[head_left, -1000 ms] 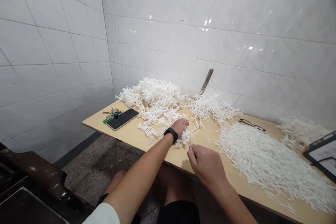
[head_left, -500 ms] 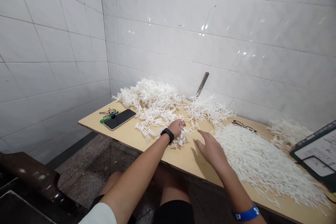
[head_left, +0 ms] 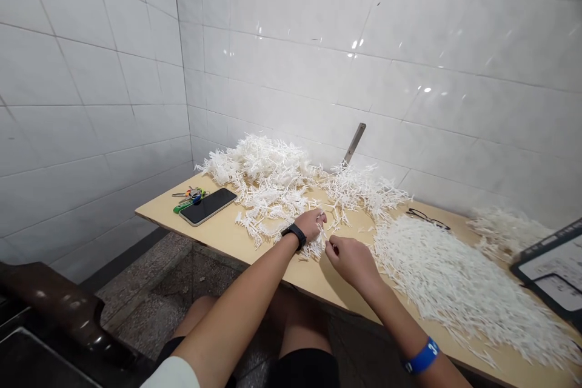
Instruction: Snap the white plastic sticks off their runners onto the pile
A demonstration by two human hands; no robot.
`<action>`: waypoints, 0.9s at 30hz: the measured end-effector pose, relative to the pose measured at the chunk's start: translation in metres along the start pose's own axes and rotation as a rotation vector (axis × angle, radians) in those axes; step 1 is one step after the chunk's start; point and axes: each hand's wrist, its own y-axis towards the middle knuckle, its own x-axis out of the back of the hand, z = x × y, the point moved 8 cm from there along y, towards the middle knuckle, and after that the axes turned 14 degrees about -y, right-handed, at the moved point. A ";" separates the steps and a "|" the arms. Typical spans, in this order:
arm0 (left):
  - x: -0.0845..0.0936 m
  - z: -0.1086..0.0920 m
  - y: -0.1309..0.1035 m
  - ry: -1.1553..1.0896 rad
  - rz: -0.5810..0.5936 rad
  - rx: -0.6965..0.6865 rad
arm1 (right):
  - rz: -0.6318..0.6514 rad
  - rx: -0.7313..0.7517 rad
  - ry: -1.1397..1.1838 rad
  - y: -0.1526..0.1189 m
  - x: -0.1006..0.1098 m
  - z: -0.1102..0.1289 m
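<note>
My left hand (head_left: 311, 224), with a black watch on its wrist, is closed on white branched plastic pieces near the table's front edge. Close to its right, my right hand (head_left: 352, 259) has its thumb and index finger pinched at the same small cluster; what lies between those fingertips is too small to make out. Behind my hands spreads a tangled heap of white branched pieces (head_left: 268, 160), with a smaller tangle (head_left: 364, 189) to its right. A wide pile of loose white sticks (head_left: 454, 279) covers the right part of the table.
A phone (head_left: 208, 205) and keys (head_left: 193, 195) lie at the left of the wooden table (head_left: 218, 242). A metal strip (head_left: 354, 144) leans near the tiled wall. Glasses (head_left: 428, 218) lie behind the stick pile; a dark-framed panel (head_left: 557, 276) stands at far right.
My right hand has moved left to the cluster at my left hand, and its spread fingers have closed into a pinch. The view has shifted slightly.
</note>
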 end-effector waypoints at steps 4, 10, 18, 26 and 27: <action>-0.005 -0.005 -0.001 0.074 0.042 0.017 | 0.009 -0.070 0.085 -0.014 0.001 -0.003; -0.003 -0.005 -0.001 0.082 0.022 -0.004 | -0.017 -0.182 0.162 -0.016 -0.014 -0.020; 0.000 -0.007 0.000 0.032 0.013 -0.004 | -0.172 -0.236 0.824 -0.006 -0.036 -0.034; 0.004 -0.010 0.000 -0.048 0.016 -0.006 | -0.099 -0.208 1.006 -0.005 -0.040 -0.023; 0.004 -0.009 0.000 -0.054 0.012 -0.008 | -0.068 -0.200 0.996 -0.006 -0.041 -0.022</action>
